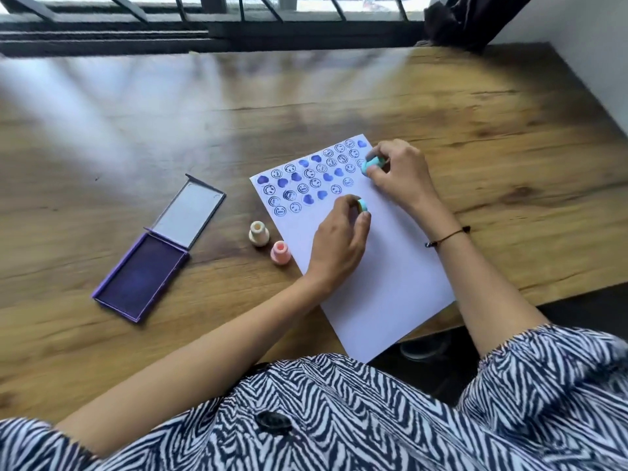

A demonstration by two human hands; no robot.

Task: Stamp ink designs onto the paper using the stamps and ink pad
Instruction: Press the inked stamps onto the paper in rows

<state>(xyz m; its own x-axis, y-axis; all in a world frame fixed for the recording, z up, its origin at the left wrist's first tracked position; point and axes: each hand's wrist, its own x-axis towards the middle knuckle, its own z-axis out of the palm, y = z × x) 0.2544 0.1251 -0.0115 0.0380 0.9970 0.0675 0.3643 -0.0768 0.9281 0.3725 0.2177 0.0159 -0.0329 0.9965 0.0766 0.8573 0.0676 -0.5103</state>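
A white sheet of paper (390, 266) lies tilted on the wooden table, its upper part covered with rows of blue smiley and heart prints (316, 180). My right hand (401, 175) grips a light blue stamp (372, 163) at the paper's upper right edge. My left hand (339, 239) holds a small green and blue stamp (363, 204) over the middle of the sheet, just below the printed rows. An open purple ink pad (139, 277) with its lid folded back lies to the left.
A cream stamp (258, 233) and a pink stamp (280, 253) stand upright on the table (102, 147) just left of the paper. A dark window frame (204, 32) runs along the far edge. The table's near right edge drops off beside the paper.
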